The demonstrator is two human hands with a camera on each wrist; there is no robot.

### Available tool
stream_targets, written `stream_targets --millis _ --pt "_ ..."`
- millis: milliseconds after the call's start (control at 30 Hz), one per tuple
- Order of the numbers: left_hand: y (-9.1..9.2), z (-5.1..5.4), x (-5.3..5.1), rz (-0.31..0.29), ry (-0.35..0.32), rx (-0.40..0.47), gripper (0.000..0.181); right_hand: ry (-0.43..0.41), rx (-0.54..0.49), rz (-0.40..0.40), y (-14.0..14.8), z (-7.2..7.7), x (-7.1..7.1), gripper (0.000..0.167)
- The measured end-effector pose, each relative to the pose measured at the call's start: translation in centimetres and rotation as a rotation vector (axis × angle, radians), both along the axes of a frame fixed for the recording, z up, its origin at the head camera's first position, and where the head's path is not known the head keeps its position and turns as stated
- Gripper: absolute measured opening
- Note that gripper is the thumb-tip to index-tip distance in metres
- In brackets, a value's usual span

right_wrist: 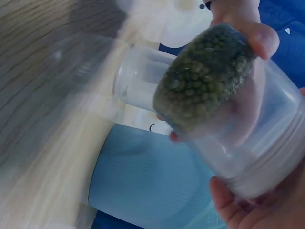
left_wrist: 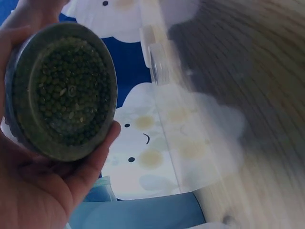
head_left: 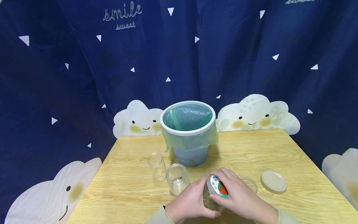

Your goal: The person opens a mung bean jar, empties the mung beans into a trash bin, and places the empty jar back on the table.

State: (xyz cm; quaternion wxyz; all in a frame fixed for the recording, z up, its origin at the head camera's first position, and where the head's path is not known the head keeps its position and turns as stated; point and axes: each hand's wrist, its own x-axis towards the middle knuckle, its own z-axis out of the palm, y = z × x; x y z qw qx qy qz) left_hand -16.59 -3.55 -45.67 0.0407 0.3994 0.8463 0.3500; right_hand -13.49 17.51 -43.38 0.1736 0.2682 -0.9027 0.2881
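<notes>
A clear jar (right_wrist: 205, 76) with green beans in its lower part is between my two hands, raised above the table and tilted. My left hand (head_left: 190, 199) grips the jar's body. My right hand (head_left: 240, 196) holds the lid (head_left: 218, 186), which has a strawberry picture, with fingers curled over its rim. In the left wrist view the jar's base (left_wrist: 71, 93) faces the camera, beans visible through it. Just left of my hands stands an open clear jar (head_left: 177, 182) with a few dark bits inside. A slimmer clear jar (head_left: 156, 168) is behind it.
A blue-grey bin (head_left: 190, 155) with a green liner (head_left: 193, 141) stands at the back of the wooden table (head_left: 117, 186). To the right lies a beige round lid (head_left: 273, 182). A clear round rim (head_left: 253, 183) shows partly behind my right hand.
</notes>
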Motion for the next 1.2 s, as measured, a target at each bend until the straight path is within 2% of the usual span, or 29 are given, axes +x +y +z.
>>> stream_targets --millis 200,433,700,867,1000,1133,1200 --pt "-0.3 0.0 -0.3 -0.054 0.011 0.013 0.091 0.067 -0.001 0.014 -0.3 0.0 -0.2 0.047" --pt "-0.6 -0.1 -0.6 -0.136 -0.15 0.119 0.092 0.096 0.0 0.095 -0.3 0.5 -0.3 0.047" --pt "-1.0 -0.2 -0.8 -0.177 -0.178 0.1 0.09 0.086 0.028 0.202 0.1 0.5 -0.8 0.051" --pt "-1.4 -0.2 -0.8 -0.191 -0.176 0.07 0.087 0.126 0.045 0.28 0.2 0.3 -1.2 0.053" --pt "-1.6 -0.2 -0.7 -0.204 -0.185 0.074 0.086 0.124 0.064 0.324 0.3 0.4 -1.2 0.057" --pt "-1.6 -0.3 -0.5 -0.18 -0.213 0.111 0.089 0.06 0.103 0.319 0.7 0.7 -1.0 0.065" --pt "-1.5 -0.4 -0.2 -0.14 -0.193 0.117 0.091 0.01 0.122 0.3 0.9 0.8 -0.9 0.072"
